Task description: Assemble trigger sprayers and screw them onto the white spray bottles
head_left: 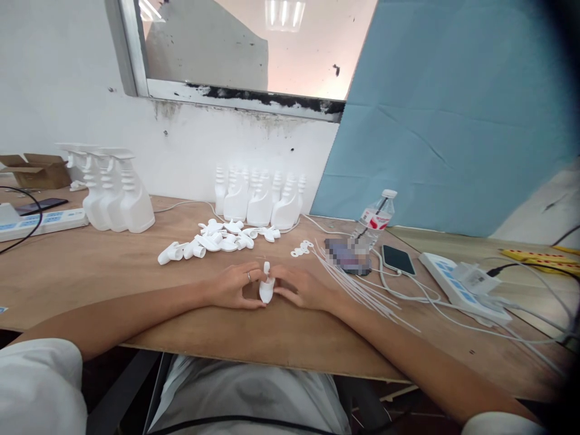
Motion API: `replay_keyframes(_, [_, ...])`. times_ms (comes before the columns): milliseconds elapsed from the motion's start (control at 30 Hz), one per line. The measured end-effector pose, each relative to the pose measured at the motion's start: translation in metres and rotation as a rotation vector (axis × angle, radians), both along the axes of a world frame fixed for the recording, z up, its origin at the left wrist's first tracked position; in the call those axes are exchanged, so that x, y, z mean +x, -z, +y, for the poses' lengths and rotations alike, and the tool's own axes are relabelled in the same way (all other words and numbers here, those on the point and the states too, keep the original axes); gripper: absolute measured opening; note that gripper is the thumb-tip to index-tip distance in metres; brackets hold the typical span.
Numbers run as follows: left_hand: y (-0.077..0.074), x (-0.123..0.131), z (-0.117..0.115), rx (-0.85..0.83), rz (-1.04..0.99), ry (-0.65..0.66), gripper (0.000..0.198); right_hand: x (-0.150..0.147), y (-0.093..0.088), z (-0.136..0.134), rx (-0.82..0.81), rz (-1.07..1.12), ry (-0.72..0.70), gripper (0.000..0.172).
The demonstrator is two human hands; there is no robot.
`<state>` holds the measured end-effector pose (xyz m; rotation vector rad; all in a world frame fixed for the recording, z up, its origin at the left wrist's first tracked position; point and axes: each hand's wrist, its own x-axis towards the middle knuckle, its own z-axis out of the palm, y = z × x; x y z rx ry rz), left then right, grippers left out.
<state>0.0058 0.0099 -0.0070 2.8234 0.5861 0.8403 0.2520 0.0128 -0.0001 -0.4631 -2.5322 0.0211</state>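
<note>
Near the front edge of the wooden table [281, 338], a white trigger spray head [267, 291] is held between both hands. My left hand [235, 286], with a ring on one finger, closes on it from the left with the thumb low. From the other side, my right hand [303, 286] grips it with bent fingers near its upper part. Just beyond lies a pile of loose white spray heads [222, 240]. Small white washers [301, 249] and a bundle of thin white tubes [353, 284] are close to my right hand.
White bottles [260, 204] line the wall; bottles with sprayers [120, 196] stand left. On the right are a plastic water bottle [374, 220], a phone [398, 259], a power strip [462, 290] and loose cables. A cardboard box [40, 171] sits far left.
</note>
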Motion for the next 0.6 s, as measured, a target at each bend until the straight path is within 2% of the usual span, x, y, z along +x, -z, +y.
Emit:
replay_keyframes(67, [-0.001,0.000,-0.001,-0.073,0.007,-0.013,0.044,0.010,-0.007,0.006,0.025,0.013,0.114,0.041])
replay_keyframes(100, [-0.001,0.001,-0.001,-0.103,0.011,-0.012,0.045,0.017,-0.012,0.011,0.051,0.006,0.192,0.041])
replay_keyframes(200, [-0.004,0.001,-0.001,-0.140,0.008,0.012,0.051,0.044,-0.030,0.027,0.109,-0.117,0.460,0.025])
replay_keyframes(333, [-0.006,0.002,0.000,-0.128,0.000,0.068,0.049,0.084,-0.053,0.043,-0.129,-0.351,0.933,0.032])
replay_keyframes(367, [-0.006,0.002,0.000,-0.122,0.000,0.081,0.045,0.093,-0.057,0.045,-0.175,-0.375,0.999,0.031])
replay_keyframes(467, [-0.007,0.003,0.000,-0.110,-0.014,0.098,0.040,0.115,-0.067,0.048,-0.302,-0.418,1.085,0.028])
replay_keyframes(600, [-0.007,0.005,0.000,-0.126,-0.027,0.090,0.039,0.128,-0.070,0.045,-0.568,-0.475,1.077,0.033])
